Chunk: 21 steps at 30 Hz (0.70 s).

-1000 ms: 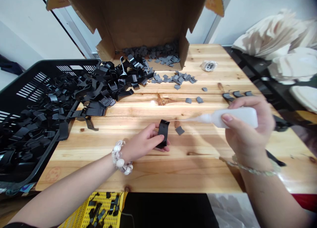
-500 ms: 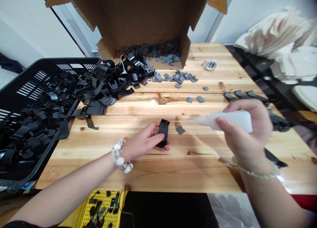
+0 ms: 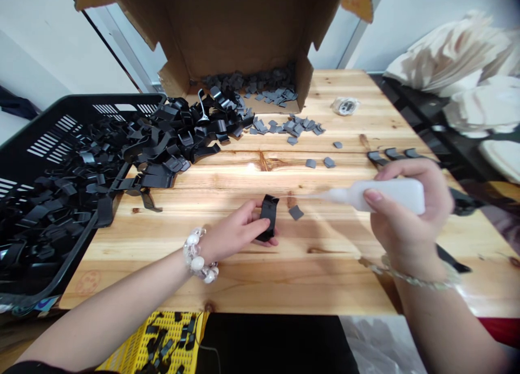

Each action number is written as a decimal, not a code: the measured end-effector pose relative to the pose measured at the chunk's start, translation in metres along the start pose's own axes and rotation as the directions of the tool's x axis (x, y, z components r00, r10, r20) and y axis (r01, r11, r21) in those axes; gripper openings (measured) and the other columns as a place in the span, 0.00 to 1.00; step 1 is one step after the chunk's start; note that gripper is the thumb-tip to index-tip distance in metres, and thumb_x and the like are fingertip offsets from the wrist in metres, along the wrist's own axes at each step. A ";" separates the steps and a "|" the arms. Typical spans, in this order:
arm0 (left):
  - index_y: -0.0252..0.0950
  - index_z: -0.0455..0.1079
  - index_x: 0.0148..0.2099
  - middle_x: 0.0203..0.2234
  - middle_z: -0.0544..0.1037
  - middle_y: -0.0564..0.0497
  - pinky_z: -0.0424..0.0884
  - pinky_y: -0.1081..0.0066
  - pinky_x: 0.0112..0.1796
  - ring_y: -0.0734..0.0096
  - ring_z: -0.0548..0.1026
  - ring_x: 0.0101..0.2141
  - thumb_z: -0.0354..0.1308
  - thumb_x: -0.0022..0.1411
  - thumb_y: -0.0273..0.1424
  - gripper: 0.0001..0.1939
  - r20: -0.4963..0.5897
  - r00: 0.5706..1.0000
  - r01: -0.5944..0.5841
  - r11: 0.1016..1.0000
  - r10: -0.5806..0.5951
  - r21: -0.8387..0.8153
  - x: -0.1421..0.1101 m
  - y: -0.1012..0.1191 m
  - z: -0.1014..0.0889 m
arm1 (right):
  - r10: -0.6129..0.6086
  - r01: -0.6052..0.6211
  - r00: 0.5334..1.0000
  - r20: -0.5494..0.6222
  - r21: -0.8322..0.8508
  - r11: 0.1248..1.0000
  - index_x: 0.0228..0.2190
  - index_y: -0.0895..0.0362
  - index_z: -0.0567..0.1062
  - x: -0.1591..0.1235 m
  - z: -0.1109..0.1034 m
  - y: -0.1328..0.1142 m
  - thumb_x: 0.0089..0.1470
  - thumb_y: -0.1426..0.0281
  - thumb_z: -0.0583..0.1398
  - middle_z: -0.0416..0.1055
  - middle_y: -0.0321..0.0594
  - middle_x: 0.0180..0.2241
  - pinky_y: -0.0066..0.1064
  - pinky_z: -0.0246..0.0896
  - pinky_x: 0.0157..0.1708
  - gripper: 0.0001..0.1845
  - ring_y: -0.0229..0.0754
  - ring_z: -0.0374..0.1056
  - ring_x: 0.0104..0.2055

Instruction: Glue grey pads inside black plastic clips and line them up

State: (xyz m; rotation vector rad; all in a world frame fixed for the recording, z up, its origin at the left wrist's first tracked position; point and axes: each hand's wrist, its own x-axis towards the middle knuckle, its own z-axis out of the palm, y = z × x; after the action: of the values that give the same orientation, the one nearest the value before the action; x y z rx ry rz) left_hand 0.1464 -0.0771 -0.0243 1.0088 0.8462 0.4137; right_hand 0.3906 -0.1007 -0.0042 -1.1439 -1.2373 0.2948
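Observation:
Between thumb and fingers, my left hand (image 3: 248, 223) grips a curved black plastic piece (image 3: 268, 214) just above the wooden table. My right hand (image 3: 406, 217) is closed around a white squeeze bottle (image 3: 396, 194), held sideways with its long thin nozzle pointing left at the top end of the black piece. The tip of the nozzle is too fine to tell whether it touches. A small grey square pad (image 3: 296, 212) lies on the wood, just right of the black piece.
A black crate (image 3: 40, 211) overflows with curved black pieces on the left. Behind stands an open cardboard box (image 3: 244, 33) with grey pads. A tape roll (image 3: 345, 106) lies at the back right, black pieces (image 3: 390, 156) at the right, and a yellow basket (image 3: 134, 347) below the table edge.
My right hand has drawn the bottle slightly to the right, away from the black piece. My left hand and the black piece have stayed almost still.

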 end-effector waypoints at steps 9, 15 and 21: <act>0.33 0.58 0.50 0.31 0.77 0.47 0.74 0.61 0.40 0.67 0.78 0.33 0.57 0.61 0.31 0.17 0.000 0.998 -0.056 0.997 0.056 -0.050 0.000 -0.004 -0.002 | 0.593 -0.614 0.769 0.240 0.536 0.580 0.31 0.55 0.71 0.019 0.003 0.009 0.48 0.68 0.62 0.66 0.35 0.25 0.24 0.55 0.20 0.07 0.32 0.61 0.25; 0.33 0.59 0.49 0.31 0.77 0.47 0.75 0.63 0.39 0.69 0.78 0.32 0.57 0.61 0.31 0.16 0.000 0.998 -0.067 0.997 0.067 -0.029 -0.001 -0.003 0.001 | 0.687 -0.799 0.565 0.457 0.512 0.316 0.33 0.56 0.73 0.011 0.013 0.021 0.47 0.72 0.59 0.72 0.41 0.39 0.27 0.67 0.30 0.07 0.39 0.69 0.39; 0.33 0.58 0.48 0.33 0.77 0.47 0.74 0.62 0.40 0.68 0.77 0.34 0.56 0.61 0.32 0.15 0.021 0.996 -0.090 0.996 0.090 0.001 0.000 -0.004 -0.002 | 0.602 -0.715 0.693 0.397 0.277 0.642 0.36 0.55 0.74 -0.003 0.027 0.025 0.44 0.70 0.66 0.74 0.40 0.39 0.40 0.65 0.49 0.14 0.43 0.70 0.43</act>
State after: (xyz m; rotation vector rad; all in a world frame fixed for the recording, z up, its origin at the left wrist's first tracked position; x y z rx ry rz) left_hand 0.1448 -0.0783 -0.0284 1.0543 0.7845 0.4780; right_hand 0.3763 -0.0770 -0.0293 -1.1669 -0.8564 1.2673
